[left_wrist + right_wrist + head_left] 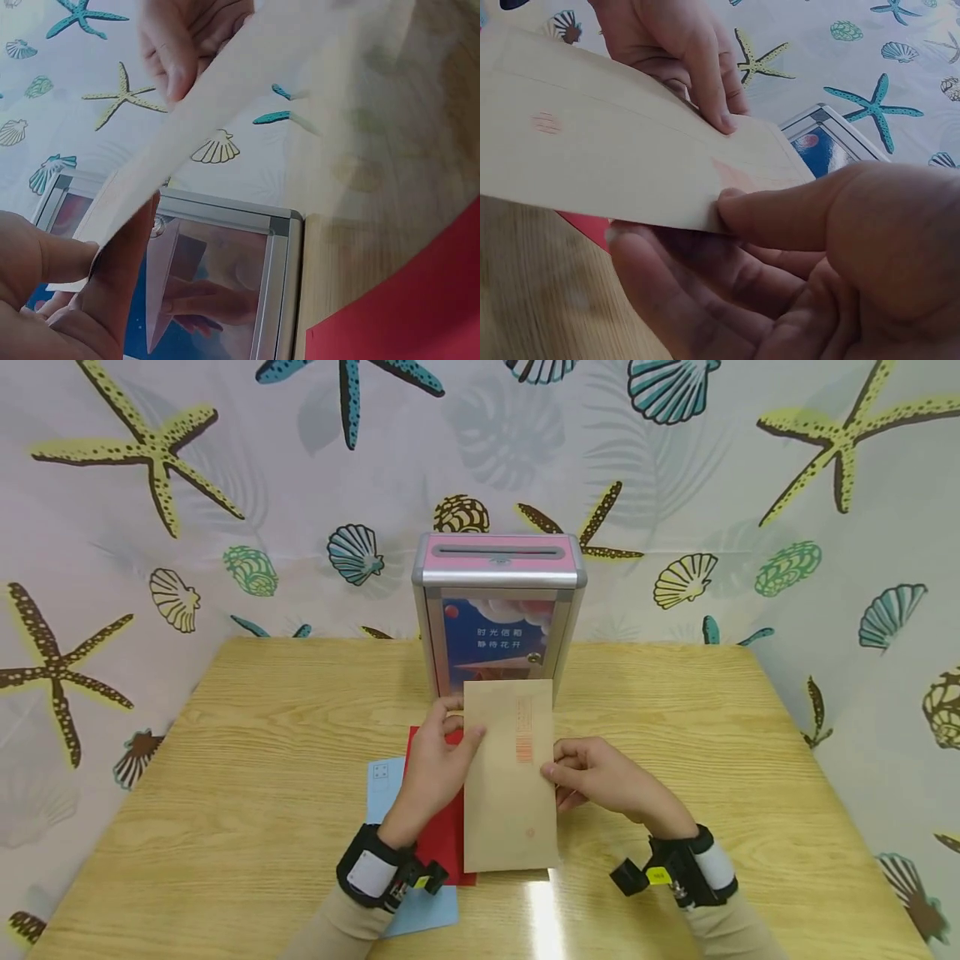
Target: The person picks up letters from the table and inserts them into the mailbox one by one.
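Both hands hold a tan paper envelope (508, 793) up off the table, its long side running away from me. My left hand (438, 760) pinches the left edge near the far end, thumb on top and fingers beneath. On the opposite edge my right hand (596, 777) pinches it between thumb and fingers, as the right wrist view shows with the envelope (615, 150) between them. Red printed marks are on the envelope's upper face. Just beyond it stands a pink-topped metal letter box (498, 564) with a slot in its top, its lower front partly hidden by the envelope.
Left of the envelope, a red envelope (442, 835) lies over a light blue one (386, 781) on the wooden table (262, 760). A patterned cloth (285, 485) with starfish and shells hangs behind the table and along its sides.
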Available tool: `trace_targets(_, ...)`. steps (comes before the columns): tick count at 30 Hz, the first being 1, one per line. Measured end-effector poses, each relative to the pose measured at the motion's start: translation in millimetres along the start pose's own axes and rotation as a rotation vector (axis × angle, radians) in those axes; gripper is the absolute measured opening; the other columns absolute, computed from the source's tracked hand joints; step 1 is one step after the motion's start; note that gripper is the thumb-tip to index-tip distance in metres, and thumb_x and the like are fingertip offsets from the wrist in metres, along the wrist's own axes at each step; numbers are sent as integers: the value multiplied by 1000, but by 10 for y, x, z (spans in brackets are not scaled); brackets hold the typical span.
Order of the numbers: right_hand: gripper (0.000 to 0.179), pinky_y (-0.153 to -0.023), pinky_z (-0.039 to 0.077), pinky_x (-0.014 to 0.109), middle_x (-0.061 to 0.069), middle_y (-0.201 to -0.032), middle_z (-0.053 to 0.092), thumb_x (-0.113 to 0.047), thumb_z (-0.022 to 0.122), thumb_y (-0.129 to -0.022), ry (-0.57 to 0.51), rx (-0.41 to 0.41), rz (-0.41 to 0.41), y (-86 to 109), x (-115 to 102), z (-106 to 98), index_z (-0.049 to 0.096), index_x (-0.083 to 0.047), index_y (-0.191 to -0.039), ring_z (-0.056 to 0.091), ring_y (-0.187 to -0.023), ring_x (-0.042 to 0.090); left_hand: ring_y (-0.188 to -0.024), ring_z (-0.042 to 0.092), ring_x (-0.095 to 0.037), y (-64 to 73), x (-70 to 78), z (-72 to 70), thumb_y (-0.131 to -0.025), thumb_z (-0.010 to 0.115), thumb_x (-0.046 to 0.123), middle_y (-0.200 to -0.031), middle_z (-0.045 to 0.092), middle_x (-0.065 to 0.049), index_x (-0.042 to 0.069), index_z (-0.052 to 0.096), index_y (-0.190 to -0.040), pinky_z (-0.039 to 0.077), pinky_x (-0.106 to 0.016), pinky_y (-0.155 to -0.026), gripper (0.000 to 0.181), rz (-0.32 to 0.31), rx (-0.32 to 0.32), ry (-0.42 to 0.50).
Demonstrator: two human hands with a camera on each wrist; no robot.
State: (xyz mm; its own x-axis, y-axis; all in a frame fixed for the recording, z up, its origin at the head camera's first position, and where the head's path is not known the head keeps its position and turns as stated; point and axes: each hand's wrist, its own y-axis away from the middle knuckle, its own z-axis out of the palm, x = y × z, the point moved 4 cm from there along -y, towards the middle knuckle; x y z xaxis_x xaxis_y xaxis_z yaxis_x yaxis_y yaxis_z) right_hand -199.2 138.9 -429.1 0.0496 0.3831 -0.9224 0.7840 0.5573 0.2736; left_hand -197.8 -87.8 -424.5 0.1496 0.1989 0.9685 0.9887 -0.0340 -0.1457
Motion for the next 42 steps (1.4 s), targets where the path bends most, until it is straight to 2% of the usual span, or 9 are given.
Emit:
trace_targets(8, 20, -71, 64, 47, 12, -85, 73, -13, 61, -104, -2, -120, -4, -11, 27, 115, 64, 6, -105, 72, -72, 22, -70, 76, -29, -45, 14, -174, -100, 65, 5, -114, 73, -25, 1, 47, -136, 61, -28, -63, 41, 10, 77, 60)
trace_targets(13, 17, -71, 64, 48, 14, -81, 72, -11, 62, -103, 1, -168, 6, -9, 45, 160, 66, 6, -105, 73, -70, 23, -69, 75, -31, -78, 24, -263, -100, 64, 4, -110, 73, -26, 2, 48, -137, 60, -25, -63, 40, 20, 117, 81)
trace_targets(19, 17, -73, 63, 50, 19, -87, 74, -9, 62, -103, -23, -157, -10, -22, 34, 182, 66, 7, -107, 75, -72, 25, -74, 76, -37, -80, 57, -291, -102, 62, 5, -112, 72, -27, 2, 50, -135, 60, -27, -64, 35, 55, 104, 120)
trace_targets(22, 16, -72, 64, 49, 17, -89, 72, -10, 61, -103, -16, -127, -20, -33, 22, 180, 63, 6, -104, 76, -74, 30, -78, 76, -38, -73, 71, -279, -102, 62, 5, -114, 72, -27, 2, 52, -134, 59, -26, -66, 33, 76, 78, 126)
trace_targets(26, 15, -74, 63, 50, 17, -90, 70, -8, 60, -104, -15, -58, -36, -52, 13, 162, 58, 6, -98, 75, -80, 39, -81, 77, -35, -47, 86, -239, -103, 63, 8, -116, 72, -25, 3, 55, -134, 57, -26, -66, 33, 89, 26, 78)
trace_targets(31, 15, -77, 63, 51, 18, -93, 68, -6, 61, -103, -40, 45, -54, -65, 9, 119, 57, 7, -95, 75, -81, 40, -85, 78, -35, -7, 105, -149, -102, 64, 7, -121, 72, -23, 2, 55, -135, 62, -32, -69, 34, 101, -73, 13)
trace_targets(36, 16, -79, 63, 50, 20, -95, 65, -7, 61, -103, -49, 116, -71, -64, -2, 64, 60, 8, -97, 74, -86, 43, -99, 76, -36, 38, 85, -64, -99, 67, 4, -129, 69, -24, 0, 53, -140, 64, -39, -74, 43, 92, -165, -124)
trace_targets(39, 16, -81, 63, 50, 20, -99, 67, -9, 62, -103, -5, 158, -83, -57, -16, 21, 64, 6, -101, 74, -89, 37, -100, 76, -34, 45, 64, -46, -97, 70, 4, -125, 71, -22, 0, 57, -137, 64, -39, -75, 43, 85, -174, -203)
trace_targets(42, 15, -84, 63, 49, 19, -103, 71, -11, 62, -103, 28, 219, -104, -48, -27, -35, 66, 4, -105, 73, -94, 37, -100, 76, -29, 39, 24, -41, -94, 73, 4, -120, 74, -18, 2, 64, -131, 64, -39, -78, 38, 69, -184, -291)
